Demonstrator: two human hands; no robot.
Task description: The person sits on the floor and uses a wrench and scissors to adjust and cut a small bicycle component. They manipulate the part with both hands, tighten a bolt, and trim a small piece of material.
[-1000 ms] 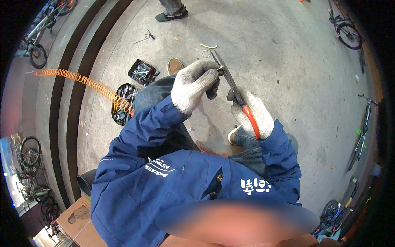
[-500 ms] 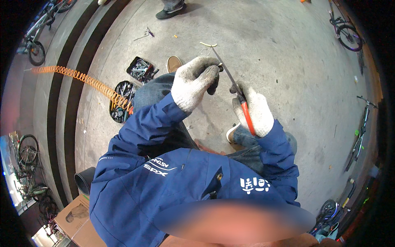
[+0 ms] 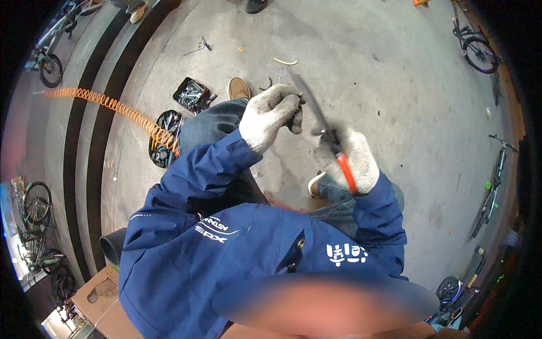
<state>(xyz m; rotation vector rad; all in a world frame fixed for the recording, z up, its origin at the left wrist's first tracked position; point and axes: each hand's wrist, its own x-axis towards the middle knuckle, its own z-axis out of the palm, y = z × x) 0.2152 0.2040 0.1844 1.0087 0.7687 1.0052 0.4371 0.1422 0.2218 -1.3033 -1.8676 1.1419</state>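
Note:
Both my hands wear white knitted gloves with darkened fingers. In front of me my left hand [image 3: 270, 114] is closed in a pinch. A small pale tip shows at its fingertips; what it belongs to is too small to make out. To its right, my right hand [image 3: 353, 160] is closed round a file [image 3: 345, 169] with a red handle. The file's long, narrow dark blade slants up and left, its far end close to the left fingertips. Motion smears the blade and the right fingers, so I cannot tell whether it touches the small piece.
A black tray of metal parts [image 3: 192, 94] and an open tool case [image 3: 165, 148] lie left of my legs. An orange coiled hose [image 3: 107, 101] runs over the dark steps. A pale curved strip [image 3: 285, 61] lies on the concrete ahead. Bicycles [image 3: 480, 52] stand around the edges.
The file has drawn slightly back toward me with my right hand and its blade is now blurred. My left hand has barely shifted. A person's shoe ahead has moved farther away.

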